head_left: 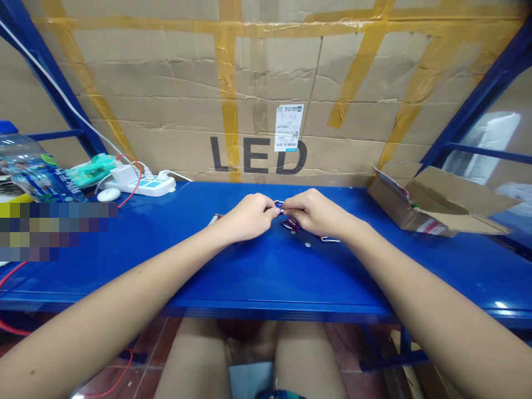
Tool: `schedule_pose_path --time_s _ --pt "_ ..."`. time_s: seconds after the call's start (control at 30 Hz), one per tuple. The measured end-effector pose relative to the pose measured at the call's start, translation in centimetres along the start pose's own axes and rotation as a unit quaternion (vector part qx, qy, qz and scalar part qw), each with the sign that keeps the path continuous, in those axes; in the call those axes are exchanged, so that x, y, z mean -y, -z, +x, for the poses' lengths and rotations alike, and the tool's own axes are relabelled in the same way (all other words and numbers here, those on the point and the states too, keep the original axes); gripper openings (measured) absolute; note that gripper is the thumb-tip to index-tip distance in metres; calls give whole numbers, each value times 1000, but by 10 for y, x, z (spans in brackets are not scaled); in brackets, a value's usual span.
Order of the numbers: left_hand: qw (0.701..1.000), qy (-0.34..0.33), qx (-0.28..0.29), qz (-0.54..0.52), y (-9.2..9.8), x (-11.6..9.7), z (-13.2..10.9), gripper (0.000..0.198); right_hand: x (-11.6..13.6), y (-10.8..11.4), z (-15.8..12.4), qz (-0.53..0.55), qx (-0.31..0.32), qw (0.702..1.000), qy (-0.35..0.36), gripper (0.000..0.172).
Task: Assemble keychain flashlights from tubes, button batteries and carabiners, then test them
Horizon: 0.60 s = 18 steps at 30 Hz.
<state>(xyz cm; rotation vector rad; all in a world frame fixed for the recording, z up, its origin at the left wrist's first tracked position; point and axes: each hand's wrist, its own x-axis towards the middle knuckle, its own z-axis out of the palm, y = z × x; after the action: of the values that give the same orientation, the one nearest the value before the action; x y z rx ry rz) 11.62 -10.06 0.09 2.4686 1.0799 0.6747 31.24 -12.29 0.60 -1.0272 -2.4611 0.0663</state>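
Over the middle of the blue table, my left hand (256,216) is closed in a pinch. My right hand (310,209) pinches right beside it, the fingertips of both nearly meeting. A small whitish and dark piece shows between them, too small to name. Just below my right fingers lies a dark loop with red and purple edges (291,224). A thin silver clip-like piece (330,239) rests under my right wrist. Two small pale discs lie nearby, one of them a round disc (307,245) toward the front. Behind my left wrist a small object (215,218) is partly hidden.
An open cardboard box (432,224) stands on the right of the blue table (266,277). At the left are a power strip (155,185) with plugs, a white round case (108,195), a bottle (37,160) and a red cable (136,185). A large taped carton (174,100) forms the back.
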Motion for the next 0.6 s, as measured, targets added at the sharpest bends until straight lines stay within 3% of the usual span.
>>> schedule_pose_path --time_s 0.1,0.23,0.6 --pt "1000 -1 8 -21 2 -1 -1 25 1 -1 0 3 0 1000 5 23" --pt "998 -33 -23 -57 -1 2 -2 18 1 -2 -1 15 -22 1000 -6 23" --pt "981 -168 -80 53 -6 2 -10 13 7 1 1 100 -12 992 -75 25"
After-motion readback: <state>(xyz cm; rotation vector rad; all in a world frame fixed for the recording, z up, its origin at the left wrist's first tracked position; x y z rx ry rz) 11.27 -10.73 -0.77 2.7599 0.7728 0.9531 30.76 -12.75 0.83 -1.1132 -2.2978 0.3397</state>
